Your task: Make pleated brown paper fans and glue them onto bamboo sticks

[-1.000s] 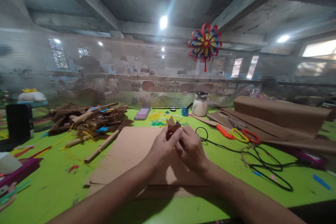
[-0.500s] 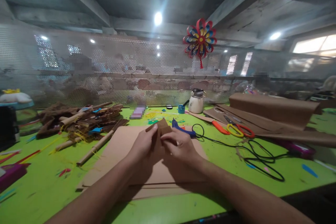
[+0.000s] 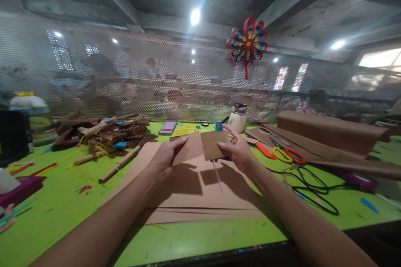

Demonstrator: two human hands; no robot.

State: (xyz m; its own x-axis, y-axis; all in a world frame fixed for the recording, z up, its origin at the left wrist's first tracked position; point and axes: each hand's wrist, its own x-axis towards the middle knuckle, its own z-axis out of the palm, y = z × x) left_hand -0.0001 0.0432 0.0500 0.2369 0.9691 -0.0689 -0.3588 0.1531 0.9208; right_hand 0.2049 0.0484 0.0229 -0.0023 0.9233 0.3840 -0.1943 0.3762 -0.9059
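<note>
Left hand (image 3: 165,156) and right hand (image 3: 240,152) were bare and slim. Ahead of the wrists, the left thumb (image 3: 179,142) looked long and narrow; same for the right thumb (image 3: 226,147). The index finger (image 3: 232,130), farther ahead of the wrists on the right, was thin and tapered. Left wrist (image 3: 153,172) and right wrist (image 3: 251,170) were bare, narrow. Behind the wrists, left forearm (image 3: 122,198) and right forearm (image 3: 291,206) were uncovered, smooth-sided, broadening away from the wrists. Fine skin detail was blurred.
</note>
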